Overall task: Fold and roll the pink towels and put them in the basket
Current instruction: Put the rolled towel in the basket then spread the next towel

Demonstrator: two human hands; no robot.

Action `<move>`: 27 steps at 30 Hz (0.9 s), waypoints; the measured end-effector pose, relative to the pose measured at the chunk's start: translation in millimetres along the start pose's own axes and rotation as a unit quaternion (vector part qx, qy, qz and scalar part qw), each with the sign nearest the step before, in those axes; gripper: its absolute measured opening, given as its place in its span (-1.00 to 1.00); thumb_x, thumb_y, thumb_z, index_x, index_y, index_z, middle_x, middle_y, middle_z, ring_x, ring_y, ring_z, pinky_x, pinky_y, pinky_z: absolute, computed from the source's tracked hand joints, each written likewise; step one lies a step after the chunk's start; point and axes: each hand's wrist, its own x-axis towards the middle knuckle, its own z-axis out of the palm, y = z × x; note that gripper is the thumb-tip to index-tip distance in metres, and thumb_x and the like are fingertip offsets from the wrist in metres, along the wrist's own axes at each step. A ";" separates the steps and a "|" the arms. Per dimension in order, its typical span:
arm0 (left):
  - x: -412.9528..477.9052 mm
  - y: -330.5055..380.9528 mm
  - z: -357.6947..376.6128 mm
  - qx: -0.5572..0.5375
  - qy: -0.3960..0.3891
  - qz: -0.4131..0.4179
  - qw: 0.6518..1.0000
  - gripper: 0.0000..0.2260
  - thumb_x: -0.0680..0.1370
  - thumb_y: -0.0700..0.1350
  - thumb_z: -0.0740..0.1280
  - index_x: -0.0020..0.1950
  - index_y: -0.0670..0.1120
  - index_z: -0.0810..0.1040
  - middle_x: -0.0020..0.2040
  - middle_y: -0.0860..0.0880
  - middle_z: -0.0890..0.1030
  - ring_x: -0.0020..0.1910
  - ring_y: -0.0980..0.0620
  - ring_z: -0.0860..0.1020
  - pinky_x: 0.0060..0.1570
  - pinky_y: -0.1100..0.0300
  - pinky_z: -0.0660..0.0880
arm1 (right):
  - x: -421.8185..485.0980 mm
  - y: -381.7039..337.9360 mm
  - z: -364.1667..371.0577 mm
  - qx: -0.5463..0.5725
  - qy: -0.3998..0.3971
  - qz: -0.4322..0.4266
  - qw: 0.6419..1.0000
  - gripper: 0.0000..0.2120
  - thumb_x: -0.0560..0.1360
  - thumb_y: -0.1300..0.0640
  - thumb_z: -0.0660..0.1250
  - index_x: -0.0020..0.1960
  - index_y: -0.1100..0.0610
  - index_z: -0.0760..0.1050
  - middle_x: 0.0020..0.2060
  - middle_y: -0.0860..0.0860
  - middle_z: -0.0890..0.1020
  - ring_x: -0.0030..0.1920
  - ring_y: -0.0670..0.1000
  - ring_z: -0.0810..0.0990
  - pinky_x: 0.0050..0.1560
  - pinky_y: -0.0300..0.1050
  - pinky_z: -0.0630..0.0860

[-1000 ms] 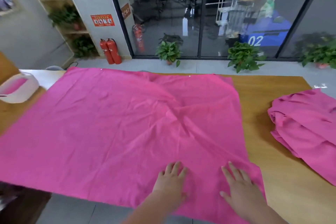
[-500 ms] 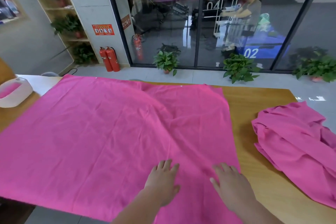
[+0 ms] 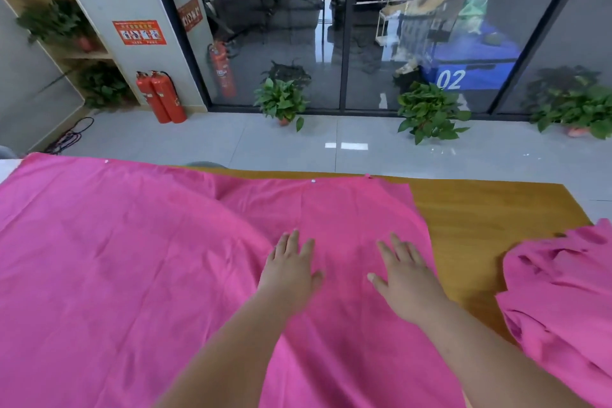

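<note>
My left hand [image 3: 291,270] and right hand [image 3: 405,278] press flat, apart, on the spread pink towel [image 3: 132,275]; crumpled towels [image 3: 563,301] lie at three o'clock.

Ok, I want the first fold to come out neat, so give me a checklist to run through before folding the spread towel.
1. Spread towel lies open on the table: ok.
2. Towel smooth: not ok, a raised ridge curves left of the left hand.
3. Both hands free: ok, left hand and right hand rest flat, fingers spread, gripping nothing.
4. Far edge in view: ok, it runs along the table's far side.
5. Near edge and corners in view: cannot tell, out of frame.
6. Crumpled towel pile clear of the spread towel: ok, bare table between them.
</note>
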 end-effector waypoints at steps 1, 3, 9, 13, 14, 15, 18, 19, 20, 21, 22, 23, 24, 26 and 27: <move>21.0 -4.3 1.1 0.005 0.001 -0.002 1.000 -0.33 0.68 0.19 0.18 0.70 0.04 0.00 0.71 -0.15 -0.07 0.69 -0.18 -0.09 0.64 -0.10 -0.01 | 21.5 2.6 -0.3 0.000 0.000 -0.001 1.000 -0.24 0.68 -0.29 0.10 0.71 -0.01 -0.13 0.69 0.04 -0.18 0.68 0.20 -0.13 0.65 0.16 0.06; 57.2 -13.2 7.5 0.013 -0.010 -0.007 1.000 -0.33 0.68 0.23 0.15 0.71 0.05 -0.02 0.71 -0.15 -0.08 0.69 -0.18 -0.10 0.64 -0.10 -0.02 | 58.1 11.8 3.8 0.001 -0.012 0.005 1.000 -0.23 0.67 -0.32 0.07 0.71 -0.04 -0.17 0.69 0.04 -0.22 0.68 0.19 -0.18 0.66 0.17 0.00; 126.6 -23.8 33.9 0.045 0.018 0.016 0.999 -0.30 0.68 0.34 -0.01 0.71 0.07 -0.15 0.70 -0.09 -0.26 0.67 -0.14 -0.27 0.65 -0.11 -0.13 | 115.7 43.3 24.2 -0.004 0.062 0.069 0.996 -0.30 0.66 -0.35 -0.14 0.70 -0.08 -0.17 0.69 -0.02 -0.20 0.68 0.10 -0.21 0.66 0.16 -0.01; 131.8 -21.4 53.2 0.047 0.079 0.030 0.995 -0.30 0.66 0.39 -0.17 0.71 0.08 -0.19 0.69 -0.06 -0.30 0.65 -0.10 -0.36 0.64 -0.09 -0.22 | 124.1 39.3 36.6 -0.010 0.114 0.097 0.989 -0.31 0.66 -0.33 -0.24 0.71 -0.07 -0.16 0.70 -0.01 -0.15 0.68 0.10 -0.17 0.66 0.16 -0.03; 131.6 -22.0 55.7 0.043 0.088 0.029 0.995 -0.31 0.66 0.40 -0.18 0.71 0.09 -0.20 0.69 -0.04 -0.30 0.65 -0.07 -0.37 0.65 -0.09 -0.22 | 124.6 38.8 39.2 -0.017 0.122 0.100 0.987 -0.31 0.64 -0.33 -0.27 0.71 -0.08 -0.16 0.70 -0.01 -0.15 0.68 0.10 -0.16 0.66 0.17 -0.04; 132.5 -22.6 56.9 0.040 0.093 0.028 0.994 -0.31 0.66 0.40 -0.18 0.71 0.10 -0.19 0.70 -0.03 -0.30 0.65 -0.05 -0.37 0.65 -0.08 -0.21 | 125.4 38.8 41.2 -0.021 0.126 0.101 0.987 -0.29 0.63 -0.34 -0.28 0.71 -0.08 -0.16 0.70 -0.01 -0.14 0.69 0.10 -0.15 0.66 0.17 -0.05; 137.1 -22.9 56.9 0.046 0.094 0.032 0.994 -0.31 0.66 0.40 -0.18 0.71 0.10 -0.18 0.70 -0.02 -0.30 0.65 -0.04 -0.37 0.65 -0.09 -0.19 | 127.7 39.1 36.7 -0.035 0.115 0.107 0.987 -0.28 0.63 -0.34 -0.18 0.70 -0.06 -0.05 0.70 0.03 -0.01 0.68 0.13 -0.03 0.64 0.19 0.05; 136.5 -23.3 57.3 0.049 0.091 0.033 0.994 -0.31 0.66 0.40 -0.18 0.71 0.09 -0.17 0.70 -0.02 -0.29 0.65 -0.05 -0.36 0.65 -0.10 -0.18 | 128.2 38.4 32.0 -0.044 0.116 0.109 0.986 -0.29 0.63 -0.33 -0.10 0.69 -0.03 0.05 0.68 0.07 0.09 0.65 0.16 0.06 0.61 0.20 0.14; 135.0 -23.8 58.0 0.051 0.089 0.033 0.994 -0.31 0.67 0.40 -0.18 0.72 0.08 -0.15 0.70 -0.03 -0.28 0.65 -0.05 -0.36 0.65 -0.11 -0.16 | 129.5 38.0 25.6 -0.048 0.122 0.111 0.985 -0.30 0.63 -0.31 0.00 0.67 0.01 0.16 0.64 0.10 0.17 0.61 0.19 0.15 0.57 0.22 0.23; 133.3 -23.6 58.2 0.052 0.092 0.033 0.994 -0.31 0.67 0.39 -0.18 0.72 0.07 -0.13 0.70 -0.03 -0.27 0.66 -0.05 -0.35 0.65 -0.12 -0.14 | 132.5 38.6 18.8 -0.045 0.137 0.110 0.983 -0.31 0.62 -0.28 0.08 0.64 0.06 0.22 0.61 0.14 0.22 0.58 0.21 0.20 0.53 0.23 0.28; 132.1 -23.2 57.8 0.052 0.095 0.034 0.994 -0.31 0.68 0.38 -0.17 0.72 0.06 -0.11 0.71 -0.03 -0.26 0.66 -0.06 -0.34 0.65 -0.13 -0.12 | 138.0 40.2 11.3 -0.039 0.155 0.106 0.981 -0.32 0.62 -0.25 0.13 0.64 0.09 0.22 0.61 0.16 0.21 0.58 0.22 0.19 0.53 0.23 0.29; 131.6 -22.6 56.9 0.053 0.098 0.036 0.993 -0.32 0.68 0.37 -0.16 0.72 0.05 -0.10 0.71 -0.03 -0.25 0.66 -0.05 -0.34 0.65 -0.13 -0.11 | 146.8 43.6 4.1 -0.033 0.165 0.097 0.981 -0.31 0.64 -0.23 0.13 0.66 0.10 0.16 0.64 0.17 0.15 0.62 0.21 0.14 0.58 0.21 0.23; 131.8 -22.3 56.6 0.054 0.100 0.039 0.993 -0.32 0.68 0.37 -0.16 0.72 0.05 -0.10 0.71 -0.03 -0.24 0.66 -0.05 -0.33 0.65 -0.13 -0.11 | 157.8 48.9 -2.4 -0.026 0.157 0.089 0.983 -0.29 0.66 -0.23 0.09 0.68 0.10 0.06 0.67 0.16 0.06 0.66 0.19 0.05 0.62 0.18 0.15; 132.4 -21.2 56.7 0.051 0.102 0.043 0.993 -0.33 0.69 0.37 -0.14 0.72 0.06 -0.09 0.71 -0.01 -0.23 0.66 -0.04 -0.32 0.65 -0.13 -0.11 | 181.3 62.4 -9.9 0.002 0.092 0.099 0.991 -0.25 0.67 -0.30 -0.06 0.70 0.11 -0.11 0.70 0.10 -0.07 0.69 0.10 -0.10 0.66 0.13 0.00; 132.4 -20.9 56.8 0.050 0.103 0.043 0.992 -0.33 0.69 0.37 -0.14 0.72 0.06 -0.08 0.71 -0.01 -0.21 0.67 -0.03 -0.31 0.65 -0.13 -0.10 | 190.8 69.1 -10.5 0.011 0.063 0.111 0.992 -0.22 0.66 -0.33 -0.12 0.70 0.12 -0.14 0.70 0.08 -0.10 0.69 0.07 -0.14 0.67 0.12 -0.03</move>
